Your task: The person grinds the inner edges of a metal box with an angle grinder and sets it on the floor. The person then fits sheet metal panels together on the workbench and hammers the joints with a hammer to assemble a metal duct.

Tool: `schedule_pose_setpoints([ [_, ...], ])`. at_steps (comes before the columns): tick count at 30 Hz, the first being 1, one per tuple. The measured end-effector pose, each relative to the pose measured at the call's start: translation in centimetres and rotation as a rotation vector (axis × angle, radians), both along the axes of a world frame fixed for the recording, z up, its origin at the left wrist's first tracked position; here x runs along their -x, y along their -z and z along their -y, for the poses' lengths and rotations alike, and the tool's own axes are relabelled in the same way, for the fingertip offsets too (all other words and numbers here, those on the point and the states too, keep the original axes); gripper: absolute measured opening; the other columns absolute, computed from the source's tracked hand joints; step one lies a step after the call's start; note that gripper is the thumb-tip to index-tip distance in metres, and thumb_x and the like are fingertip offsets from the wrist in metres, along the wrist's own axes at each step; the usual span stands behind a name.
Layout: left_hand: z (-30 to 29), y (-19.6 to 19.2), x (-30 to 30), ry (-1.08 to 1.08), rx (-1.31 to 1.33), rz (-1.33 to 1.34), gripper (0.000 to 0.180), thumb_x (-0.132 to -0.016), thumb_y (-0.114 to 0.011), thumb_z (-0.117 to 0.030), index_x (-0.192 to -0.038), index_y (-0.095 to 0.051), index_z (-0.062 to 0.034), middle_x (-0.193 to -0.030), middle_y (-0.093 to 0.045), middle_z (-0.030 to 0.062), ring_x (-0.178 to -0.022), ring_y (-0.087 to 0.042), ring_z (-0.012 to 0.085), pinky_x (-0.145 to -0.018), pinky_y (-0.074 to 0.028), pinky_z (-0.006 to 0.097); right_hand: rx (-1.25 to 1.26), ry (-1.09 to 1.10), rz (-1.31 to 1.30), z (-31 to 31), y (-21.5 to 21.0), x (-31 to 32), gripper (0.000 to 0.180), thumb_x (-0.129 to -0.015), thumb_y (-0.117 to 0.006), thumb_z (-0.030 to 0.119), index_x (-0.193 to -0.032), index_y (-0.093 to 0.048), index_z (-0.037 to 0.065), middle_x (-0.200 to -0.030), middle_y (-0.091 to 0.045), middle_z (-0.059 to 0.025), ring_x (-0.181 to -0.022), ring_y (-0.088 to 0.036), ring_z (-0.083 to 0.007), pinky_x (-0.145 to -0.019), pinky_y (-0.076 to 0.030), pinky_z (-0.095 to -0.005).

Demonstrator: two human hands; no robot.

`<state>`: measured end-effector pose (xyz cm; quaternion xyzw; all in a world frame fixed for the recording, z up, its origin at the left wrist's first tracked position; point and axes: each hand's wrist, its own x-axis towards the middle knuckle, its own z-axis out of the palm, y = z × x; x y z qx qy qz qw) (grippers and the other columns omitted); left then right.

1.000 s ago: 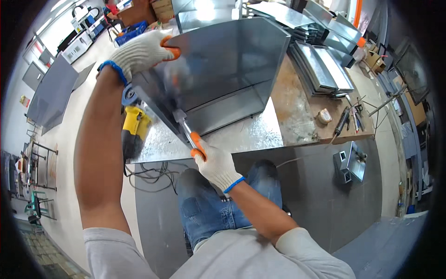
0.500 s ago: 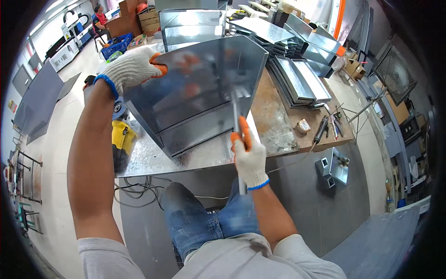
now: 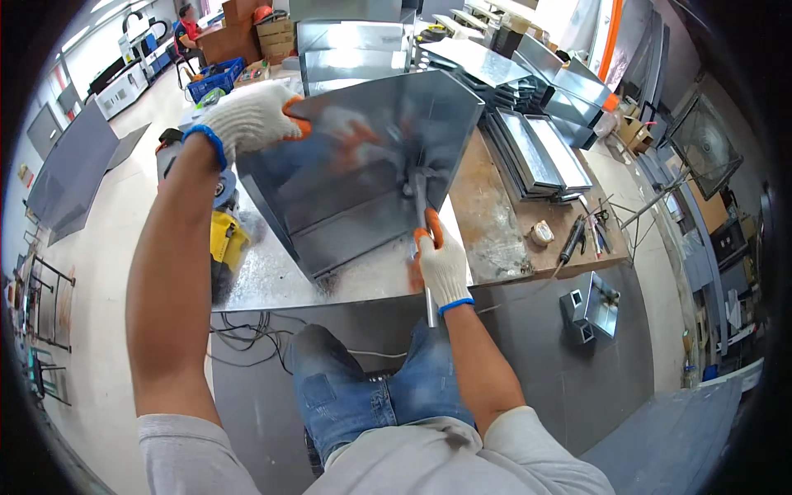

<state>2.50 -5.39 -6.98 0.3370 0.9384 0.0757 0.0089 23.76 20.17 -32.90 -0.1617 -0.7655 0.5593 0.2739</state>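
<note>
A shiny sheet-metal box (image 3: 355, 190) with folded sides stands tilted on the table before me. My left hand (image 3: 256, 120), in a white knitted glove with orange fingertips, is closed around its upper left edge. A similar glove covers my right hand (image 3: 445, 271), wrapped around the shaft of a metal hammer (image 3: 431, 308). The hammer's head is up against or just in front of the box's inner right part; whether it touches I cannot tell. Reflections of the gloves show on the metal.
A yellow power tool (image 3: 228, 239) lies left of the box on the metal-topped table (image 3: 338, 290). Right of it are stacked metal channels (image 3: 540, 157), a tape roll (image 3: 541, 233) and a soldering-iron-like tool (image 3: 572, 239). Cables (image 3: 247, 334) and a metal bracket (image 3: 596, 304) lie on the floor. A person (image 3: 188, 37) sits far left.
The hammer head, blurred before, now sits slightly lower against the box's face. The box and my left hand have shifted a little to the right in view.
</note>
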Motion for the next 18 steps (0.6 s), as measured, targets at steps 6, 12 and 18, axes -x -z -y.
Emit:
schedule_pose_setpoints([
  [6,-0.9,-0.6,-1.0,-0.078,0.033,0.014,0.047,-0.087,-0.074,-0.035,-0.117,-0.074,0.0023,-0.101,-0.078,0.0141,-0.079,-0.070,0.0314,-0.075,-0.058,0.040,0.468,-0.137,0.102,2.9,-3.2,-1.6,0.055,-0.099,-0.059,0.003,-0.154,-0.060,0.009,-0.092,-0.073,-0.0055,-0.063,-0.056,-0.0081,-0.053,-0.043,-0.0223],
  [12,-0.1,1.5,1.1,-0.021,-0.063,-0.049,0.045,-0.088,-0.074,-0.034,-0.116,-0.076,0.0009,-0.101,-0.078,0.0131,-0.078,-0.069,0.0316,-0.075,-0.058,0.041,-0.054,-0.413,0.039,9.0,-3.7,-2.2,0.056,-0.096,-0.065,0.006,-0.152,-0.064,0.015,-0.084,-0.073,-0.0052,-0.061,-0.057,-0.0114,-0.053,-0.042,-0.0264],
  [18,-1.1,0.6,0.6,-0.132,0.023,0.069,0.036,-0.090,-0.077,-0.029,-0.110,-0.076,0.0006,-0.092,-0.073,0.0081,-0.073,-0.062,0.0243,-0.070,-0.053,0.037,-0.264,-0.521,0.208,10.5,-1.8,0.0,0.052,-0.094,-0.072,0.011,-0.146,-0.068,0.011,-0.079,-0.073,-0.0075,-0.058,-0.058,-0.0179,-0.054,-0.045,-0.0300],
])
